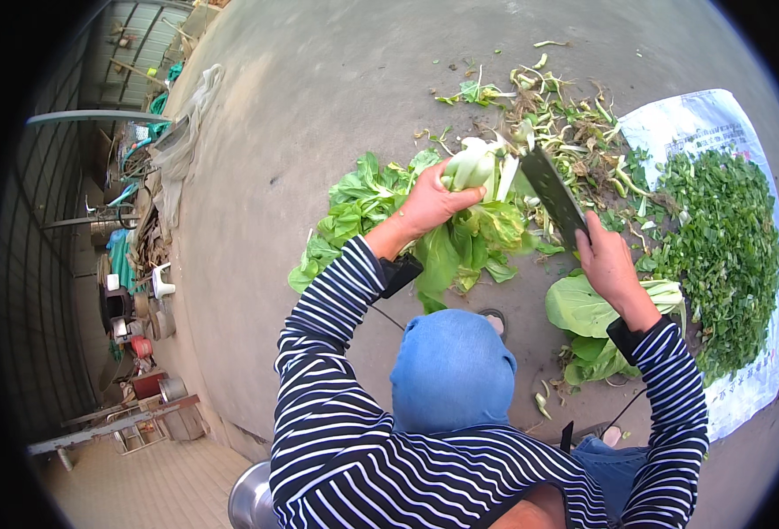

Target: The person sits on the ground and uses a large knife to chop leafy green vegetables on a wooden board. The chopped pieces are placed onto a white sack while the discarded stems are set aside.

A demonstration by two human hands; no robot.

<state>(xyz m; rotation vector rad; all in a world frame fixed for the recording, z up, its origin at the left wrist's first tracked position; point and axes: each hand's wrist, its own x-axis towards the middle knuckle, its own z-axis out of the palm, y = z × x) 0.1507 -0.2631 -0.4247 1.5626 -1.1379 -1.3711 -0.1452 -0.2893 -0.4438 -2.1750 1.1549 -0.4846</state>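
My left hand grips a leafy bok choy by its pale stalks, with the root end away from me and the leaves hanging toward me. In my right hand is a cleaver, its dark blade close to the root end of that plant. Whether the edge touches the stalks I cannot tell. Below my left forearm lies a heap of whole leafy greens. More bok choy rests on the ground beneath my right wrist.
Trimmed roots and stalk scraps litter the concrete floor ahead. Chopped greens cover much of a white woven sack bearing writing, at right. A metal vessel stands by my left side. Clutter and a white stool line the left.
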